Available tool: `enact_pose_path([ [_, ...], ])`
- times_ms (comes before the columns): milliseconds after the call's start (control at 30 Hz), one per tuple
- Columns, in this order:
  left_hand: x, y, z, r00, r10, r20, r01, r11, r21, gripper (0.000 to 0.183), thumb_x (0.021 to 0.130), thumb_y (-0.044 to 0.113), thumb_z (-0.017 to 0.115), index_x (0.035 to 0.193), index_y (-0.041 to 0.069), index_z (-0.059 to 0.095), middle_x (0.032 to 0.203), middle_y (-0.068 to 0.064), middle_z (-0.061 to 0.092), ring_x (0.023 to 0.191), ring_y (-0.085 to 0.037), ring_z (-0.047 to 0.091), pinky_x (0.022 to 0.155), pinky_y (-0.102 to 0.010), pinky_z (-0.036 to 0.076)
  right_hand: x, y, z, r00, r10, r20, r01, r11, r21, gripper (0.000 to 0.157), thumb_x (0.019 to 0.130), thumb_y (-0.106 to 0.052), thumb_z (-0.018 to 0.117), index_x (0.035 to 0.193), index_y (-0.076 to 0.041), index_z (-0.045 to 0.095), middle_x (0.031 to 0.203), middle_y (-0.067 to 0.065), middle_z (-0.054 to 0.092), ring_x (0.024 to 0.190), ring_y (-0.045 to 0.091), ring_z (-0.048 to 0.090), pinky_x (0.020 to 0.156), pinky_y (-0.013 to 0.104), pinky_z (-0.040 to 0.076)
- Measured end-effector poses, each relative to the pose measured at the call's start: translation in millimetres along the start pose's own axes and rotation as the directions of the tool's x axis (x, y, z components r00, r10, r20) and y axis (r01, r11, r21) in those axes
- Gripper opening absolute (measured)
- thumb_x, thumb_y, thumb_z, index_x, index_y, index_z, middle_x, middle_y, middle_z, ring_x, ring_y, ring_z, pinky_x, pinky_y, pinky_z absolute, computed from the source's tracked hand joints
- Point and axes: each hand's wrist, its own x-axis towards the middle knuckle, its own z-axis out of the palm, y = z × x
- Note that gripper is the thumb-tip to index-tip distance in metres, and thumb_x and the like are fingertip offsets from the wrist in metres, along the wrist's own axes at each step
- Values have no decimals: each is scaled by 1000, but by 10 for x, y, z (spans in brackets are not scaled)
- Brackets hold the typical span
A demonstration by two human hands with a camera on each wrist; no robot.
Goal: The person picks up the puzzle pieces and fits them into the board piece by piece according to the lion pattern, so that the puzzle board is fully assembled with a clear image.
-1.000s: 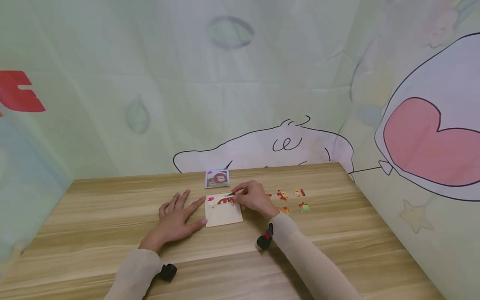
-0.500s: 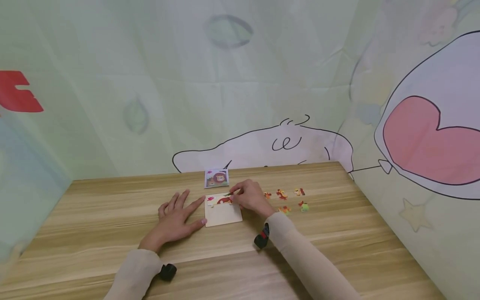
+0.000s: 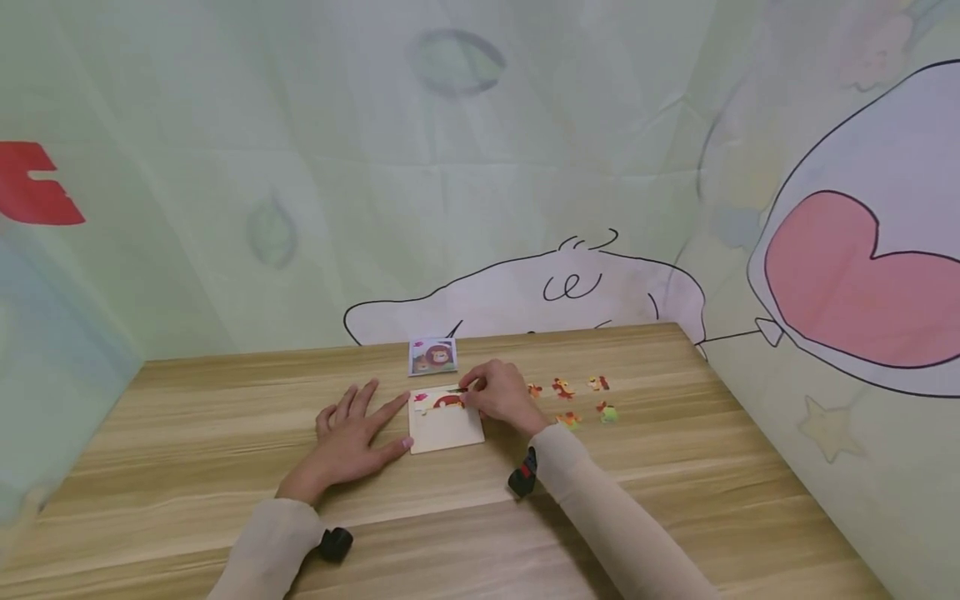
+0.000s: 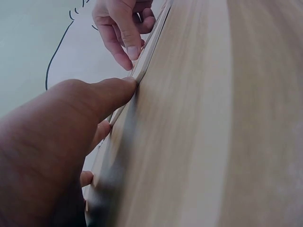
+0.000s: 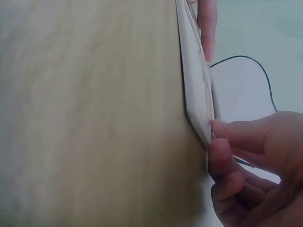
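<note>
A pale square puzzle board (image 3: pixel 447 433) lies on the wooden table, its far strip covered by puzzle pieces (image 3: pixel 448 402) with pink, white and reddish-brown parts. My left hand (image 3: pixel 352 442) rests flat beside the board with spread fingers; index finger and thumb touch its left edge. In the left wrist view the thumb (image 4: pixel 111 94) presses against that edge. My right hand (image 3: pixel 501 396) is at the board's far right corner, pinching a small puzzle piece between thumb and index finger. The fingers hide most of that piece. The right wrist view shows the fingertips (image 5: pixel 220 153) at the board's edge.
Behind the board lies a square lion picture card (image 3: pixel 432 357). Several loose puzzle pieces (image 3: pixel 563 388) are laid out right of the right hand, partly hidden by it. A printed cloth wall (image 3: pixel 300 208) stands at the table's back edge.
My right hand has shifted slightly left and away from me at the board's far right corner, uncovering a loose piece beside it. The left hand stays in place.
</note>
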Motion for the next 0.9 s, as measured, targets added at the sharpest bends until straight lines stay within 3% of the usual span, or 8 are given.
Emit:
enact_pose_path([
  [633,-13,-4,-7,1000,-3,2,3,1000,-1,76,101,61,62,166,27,43,179,-27,14,163,-60,5,118,-80,4,27,74,11,999,-42,-31,43,998,43,14,96,-16,82,108,-9,80,83,5,72,51,10,59,47,20,42],
  [900,-12,6,-12,1000,-2,1,2,1000,-2,76,101,61,62,166,27,43,179,-27,14,163,-60,5,118,-80,4,-10,121,-95,999,-30,-32,33,995,95,17,98,-22,80,112,-11,80,98,10,78,62,14,66,56,25,49],
])
